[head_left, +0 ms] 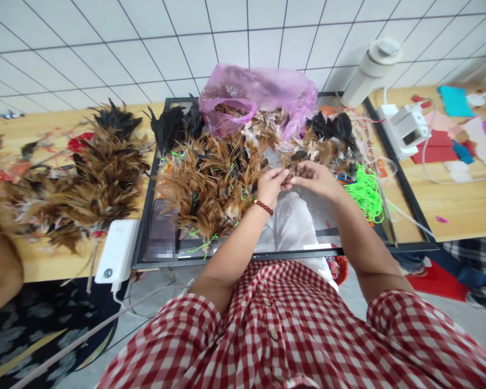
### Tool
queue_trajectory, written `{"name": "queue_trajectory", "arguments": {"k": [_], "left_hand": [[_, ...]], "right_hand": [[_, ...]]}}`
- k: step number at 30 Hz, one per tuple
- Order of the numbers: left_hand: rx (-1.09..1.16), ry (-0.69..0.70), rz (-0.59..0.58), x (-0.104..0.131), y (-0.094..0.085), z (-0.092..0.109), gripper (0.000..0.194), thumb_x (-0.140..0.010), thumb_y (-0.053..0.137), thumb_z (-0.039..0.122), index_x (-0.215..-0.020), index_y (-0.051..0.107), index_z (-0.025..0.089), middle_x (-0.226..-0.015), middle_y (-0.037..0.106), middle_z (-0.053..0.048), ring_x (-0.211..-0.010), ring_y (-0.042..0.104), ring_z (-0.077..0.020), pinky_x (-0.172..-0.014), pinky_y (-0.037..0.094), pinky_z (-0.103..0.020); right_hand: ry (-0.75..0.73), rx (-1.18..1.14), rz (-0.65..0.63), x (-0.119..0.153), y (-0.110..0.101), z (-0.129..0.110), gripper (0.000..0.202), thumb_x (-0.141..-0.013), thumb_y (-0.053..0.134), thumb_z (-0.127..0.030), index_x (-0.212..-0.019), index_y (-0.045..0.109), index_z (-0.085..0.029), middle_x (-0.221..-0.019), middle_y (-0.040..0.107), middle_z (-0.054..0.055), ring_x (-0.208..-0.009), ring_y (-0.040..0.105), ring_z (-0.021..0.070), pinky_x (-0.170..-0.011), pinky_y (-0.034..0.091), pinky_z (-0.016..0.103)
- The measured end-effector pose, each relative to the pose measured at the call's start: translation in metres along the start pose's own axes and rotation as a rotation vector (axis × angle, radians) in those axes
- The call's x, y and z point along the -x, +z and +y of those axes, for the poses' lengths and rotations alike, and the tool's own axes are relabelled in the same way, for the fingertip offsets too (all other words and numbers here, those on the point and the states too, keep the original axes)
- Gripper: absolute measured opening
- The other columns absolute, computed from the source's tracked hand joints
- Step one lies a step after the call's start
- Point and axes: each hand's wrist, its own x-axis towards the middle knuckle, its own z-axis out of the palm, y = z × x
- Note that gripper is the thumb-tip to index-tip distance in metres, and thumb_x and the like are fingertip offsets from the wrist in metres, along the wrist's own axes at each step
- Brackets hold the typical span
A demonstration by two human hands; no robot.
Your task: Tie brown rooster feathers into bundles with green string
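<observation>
Okay, head view: your left hand (270, 186) has its fingers pressed together, any pinched item too small to tell; your right hand (316, 179) curls close by, can't tell if it's gripping. Brown feathers (210, 183) lie heaped inside the black-framed board (283, 253), just left of your left hand. Probably near weightless, soft, easily bent; best held by the quill ends, not the plumes.
</observation>
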Motion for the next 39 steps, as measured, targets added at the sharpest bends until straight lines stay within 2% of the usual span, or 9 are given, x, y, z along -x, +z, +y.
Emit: {"name": "queue_trajectory", "arguments": {"k": [3,8,10,13,17,24,27,31,39], "left_hand": [[0.083,-0.013,0.025,-0.001,-0.002,0.003,0.013,-0.09,0.074,0.014,-0.08,0.067,0.015,-0.066,0.068,0.003,-0.058,0.064,-0.0051,-0.069,0.053,-0.02],[0.207,-0.068,0.036,-0.003,-0.005,0.01,0.018,-0.099,0.062,0.016,-0.081,0.062,0.015,-0.067,0.068,0.003,-0.061,0.066,-0.0049,-0.074,0.055,-0.019],[0.242,-0.077,0.057,-0.002,-0.005,0.011,0.02,-0.101,0.059,0.014,-0.081,0.061,0.015,-0.066,0.067,0.003,-0.061,0.066,-0.0044,-0.08,0.056,-0.02],[0.254,-0.09,0.064,-0.001,-0.004,0.013,0.02,-0.101,0.058,0.014,-0.082,0.062,0.015,-0.067,0.068,0.003,-0.062,0.067,-0.0048,-0.089,0.056,-0.022],[0.225,-0.11,0.026,0.002,-0.004,0.014,0.02,-0.102,0.057,0.015,-0.083,0.064,0.014,-0.072,0.073,0.001,-0.066,0.07,-0.0065,-0.091,0.057,-0.024],[0.123,-0.092,-0.006,0.0,-0.004,0.007,0.02,-0.1,0.06,0.013,-0.081,0.065,0.014,-0.073,0.074,0.0,-0.068,0.071,-0.0068,-0.094,0.057,-0.027],[0.119,-0.063,0.01,-0.001,-0.004,0.004,0.018,-0.098,0.062,0.013,-0.08,0.066,0.014,-0.078,0.075,-0.001,-0.071,0.071,-0.0076,-0.095,0.056,-0.028],[0.16,0.012,-0.02,-0.003,-0.006,0.003,0.015,-0.095,0.065,0.011,-0.081,0.068,0.015,-0.091,0.079,-0.001,-0.085,0.074,-0.0085,-0.1,0.053,-0.028],[0.206,0.008,-0.124,-0.011,-0.01,0.002,0.015,-0.094,0.068,0.013,-0.079,0.067,0.016,-0.075,0.072,0.001,-0.086,0.074,-0.0107,-0.096,0.051,-0.027]], "right_hand": [[0.043,0.011,-0.035,-0.001,-0.006,0.004,0.047,-0.062,0.088,-0.061,-0.062,0.063,-0.021,-0.057,0.054,-0.002,-0.056,0.044,0.0117,-0.055,0.034,0.028],[-0.02,0.063,0.368,-0.01,-0.022,0.016,0.027,-0.066,0.08,-0.047,-0.067,0.072,-0.021,-0.072,0.064,0.002,-0.072,0.057,0.0162,-0.074,0.046,0.033],[0.002,-0.017,0.418,-0.011,-0.025,0.016,0.026,-0.069,0.077,-0.046,-0.068,0.07,-0.021,-0.068,0.059,0.0,-0.07,0.054,0.0148,-0.072,0.045,0.033],[0.032,-0.181,0.353,-0.008,-0.023,0.008,0.034,-0.063,0.084,-0.051,-0.065,0.066,-0.022,-0.06,0.051,-0.003,-0.061,0.044,0.0117,-0.063,0.04,0.029],[0.2,-0.374,0.14,-0.004,-0.014,-0.003,0.048,-0.046,0.097,-0.058,-0.062,0.07,-0.022,-0.063,0.06,0.0,-0.06,0.047,0.0113,-0.056,0.037,0.027],[0.265,-0.554,0.135,-0.003,0.004,-0.005,0.053,-0.04,0.102,-0.051,-0.074,0.077,-0.021,-0.06,0.061,-0.003,-0.057,0.048,0.0083,-0.053,0.038,0.023],[0.272,-0.477,0.165,-0.002,0.006,-0.005,0.052,-0.038,0.102,-0.053,-0.067,0.073,-0.021,-0.063,0.067,-0.002,-0.057,0.052,0.0091,-0.054,0.038,0.023],[0.171,-0.218,0.108,0.001,0.005,-0.001,0.042,-0.054,0.095,-0.053,-0.067,0.075,-0.019,-0.06,0.064,-0.002,-0.055,0.048,0.0088,-0.056,0.037,0.025],[-0.114,0.331,0.003,0.002,-0.003,0.013,0.02,-0.081,0.071,-0.035,-0.085,0.083,-0.02,-0.084,0.078,0.006,-0.077,0.068,0.0204,-0.076,0.05,0.034]]}}
